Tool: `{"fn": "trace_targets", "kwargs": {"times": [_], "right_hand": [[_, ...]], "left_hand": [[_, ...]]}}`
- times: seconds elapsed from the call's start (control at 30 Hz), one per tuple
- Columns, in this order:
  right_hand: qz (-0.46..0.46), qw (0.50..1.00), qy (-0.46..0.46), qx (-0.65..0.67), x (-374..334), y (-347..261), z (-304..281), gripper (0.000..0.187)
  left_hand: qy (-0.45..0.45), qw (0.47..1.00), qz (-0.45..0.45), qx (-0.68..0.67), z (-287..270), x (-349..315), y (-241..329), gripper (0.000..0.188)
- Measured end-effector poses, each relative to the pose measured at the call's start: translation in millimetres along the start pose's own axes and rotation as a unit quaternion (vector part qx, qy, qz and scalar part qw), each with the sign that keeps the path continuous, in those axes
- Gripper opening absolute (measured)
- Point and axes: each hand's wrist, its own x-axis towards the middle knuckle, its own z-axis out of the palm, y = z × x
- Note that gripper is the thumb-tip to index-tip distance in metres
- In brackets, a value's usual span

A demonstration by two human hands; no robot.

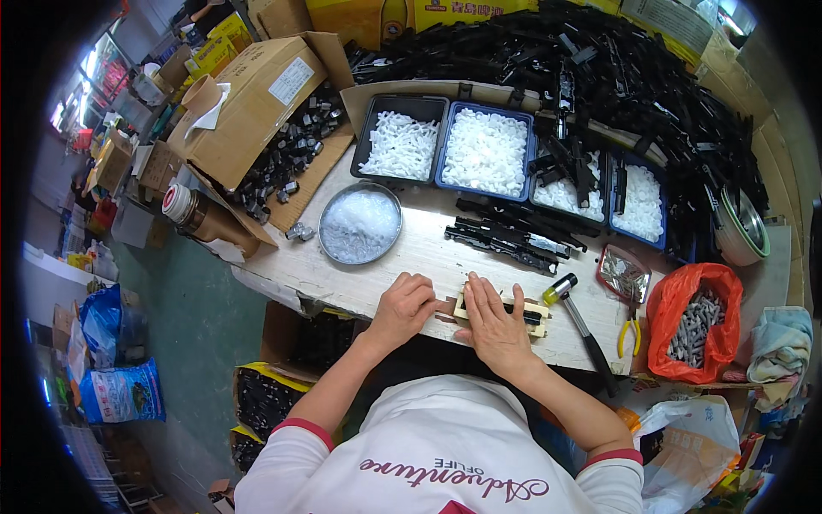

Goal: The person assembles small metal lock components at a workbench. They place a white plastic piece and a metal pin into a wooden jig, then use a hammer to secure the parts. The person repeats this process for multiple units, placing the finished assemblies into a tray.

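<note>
My right hand [495, 324] lies flat with its fingers stretched over a cream-coloured block fixture [537, 323] at the table's front edge. A black part [531, 317] shows in the fixture beside that hand; most of it is covered. Just to the left, my left hand [402, 310] is closed, fingertips pinched together by a brown strip [445, 310] at the fixture's left end. Whatever those fingers hold is hidden. A mallet [580, 324] with a yellow-and-black head rests right of the fixture. Several long black assemblies [505, 244] lie beyond my hands.
Beyond stand bins of white plastic parts [485, 150] and a heap of black parts [599, 68]. A round metal dish [324, 224] holds clear small pieces. At right are yellow-handled pliers [630, 337] and a red bag [664, 330] of grey parts. A brown bottle [210, 221] stands at left.
</note>
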Motion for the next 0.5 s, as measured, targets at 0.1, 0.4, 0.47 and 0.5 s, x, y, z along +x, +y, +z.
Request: {"fn": "trace_targets", "kwargs": {"times": [0.1,0.4,0.47,0.5], "right_hand": [[0.003,0.995,0.012,0.1,1,5,-9,0.057],[0.09,0.944,0.199,0.245,-20,44,-22,0.025],[0.108,0.947,0.218,0.209,-26,50,-20,0.021],[0.123,0.948,0.221,0.191,-30,54,-19,0.02]], "left_hand": [[0.017,1.0,-0.002,0.014,-2,-6,1,0.023],[-0.008,0.997,-0.052,0.062,-14,-16,-1,0.028],[-0.021,0.995,-0.09,-0.035,-15,-6,6,0.027],[-0.026,0.99,-0.11,-0.083,-16,2,13,0.026]]}}
